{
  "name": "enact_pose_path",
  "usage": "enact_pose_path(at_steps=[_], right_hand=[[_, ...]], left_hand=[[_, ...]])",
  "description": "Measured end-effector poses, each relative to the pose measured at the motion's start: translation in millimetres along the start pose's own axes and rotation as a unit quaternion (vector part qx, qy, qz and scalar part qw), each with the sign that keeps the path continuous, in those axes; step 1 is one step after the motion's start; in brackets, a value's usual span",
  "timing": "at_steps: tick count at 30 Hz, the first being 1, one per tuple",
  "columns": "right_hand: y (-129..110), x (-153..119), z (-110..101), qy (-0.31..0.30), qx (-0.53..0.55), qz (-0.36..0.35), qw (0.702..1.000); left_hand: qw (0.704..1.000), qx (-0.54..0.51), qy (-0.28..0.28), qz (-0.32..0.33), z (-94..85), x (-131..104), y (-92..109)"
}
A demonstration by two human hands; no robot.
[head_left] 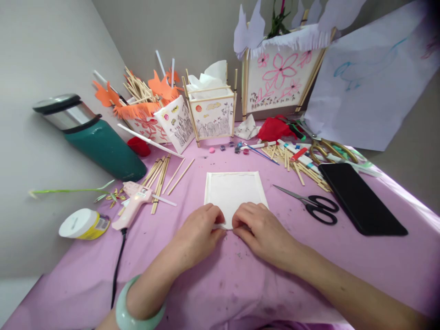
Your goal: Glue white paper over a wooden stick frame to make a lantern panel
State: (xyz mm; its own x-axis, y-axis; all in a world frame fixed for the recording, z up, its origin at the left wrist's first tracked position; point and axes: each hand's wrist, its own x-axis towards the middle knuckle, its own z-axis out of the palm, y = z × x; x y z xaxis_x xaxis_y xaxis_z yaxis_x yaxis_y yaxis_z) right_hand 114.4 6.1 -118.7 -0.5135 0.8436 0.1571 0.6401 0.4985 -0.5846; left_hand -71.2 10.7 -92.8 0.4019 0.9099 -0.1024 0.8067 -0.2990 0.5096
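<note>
Along the left edge of the tabletop (192,293), covered in creased lilac cloth with scattered dark specks, a white-lidded jar (84,224) lies tipped on its side near a pale grey wall (51,55); beyond it a teal bottle (106,146) appears to lean outward. Just right of the jar rests a pink glue gun (135,204), its dark cord (118,266) running toward the near edge, with loose wooden sticks (160,181) beside it. Toward the far left corner stand an orange-fringed box (140,112) filled with sticks and, beside a red cup (139,146), a tilted drawn panel (175,126). At the middle of the far edge stands a stick-framed paper box (215,112). In the middle of the tabletop lies the white panel (233,188), flat; at its near edge the left hand (197,233), with a pale green bangle (139,307) on the wrist, and the right hand (263,233) each pinch the border between thumb and fingers, a short gap between them. To the right lie black-handled scissors (311,204) and, nearer the right edge, a black phone (362,199). Toward the far right corner, markers (299,155) and gold-handled shears (326,149) lie below a large flower-drawn lantern (282,75); farther right, a pale sheet (360,91) bearing a blue bird-like drawing rises above the tabletop.
</note>
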Motion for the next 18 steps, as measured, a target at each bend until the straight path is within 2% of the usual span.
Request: enact_pose_path(at_steps=[3, 6, 11, 14, 18], right_hand=[[0.9, -0.7, 0.1, 0.010, -0.007, -0.034, 0.999], [3.6, -1.4, -3.4, -0.008, 0.004, -0.064, 0.998], [7.2, 0.3, -8.3, -0.010, 0.057, -0.020, 0.998], [7.0, 0.8, -7.5, -0.020, 0.025, -0.010, 0.999], [5.9, -1.8, -3.8, -0.019, -0.050, -0.054, 0.997]], left_hand=[[1.000, -0.001, -0.003, -0.001, 0.0, 1.0, 1.1], [1.000, 0.007, -0.007, 0.006, 1.6, 2.1, 1.5], [1.000, 0.015, 0.001, 0.012, 5.0, 1.5, 0.3], [1.000, 0.018, 0.000, 0.017, 6.1, 0.9, -0.9], [1.000, 0.017, 0.003, 0.015, 6.7, 0.6, -1.2]])
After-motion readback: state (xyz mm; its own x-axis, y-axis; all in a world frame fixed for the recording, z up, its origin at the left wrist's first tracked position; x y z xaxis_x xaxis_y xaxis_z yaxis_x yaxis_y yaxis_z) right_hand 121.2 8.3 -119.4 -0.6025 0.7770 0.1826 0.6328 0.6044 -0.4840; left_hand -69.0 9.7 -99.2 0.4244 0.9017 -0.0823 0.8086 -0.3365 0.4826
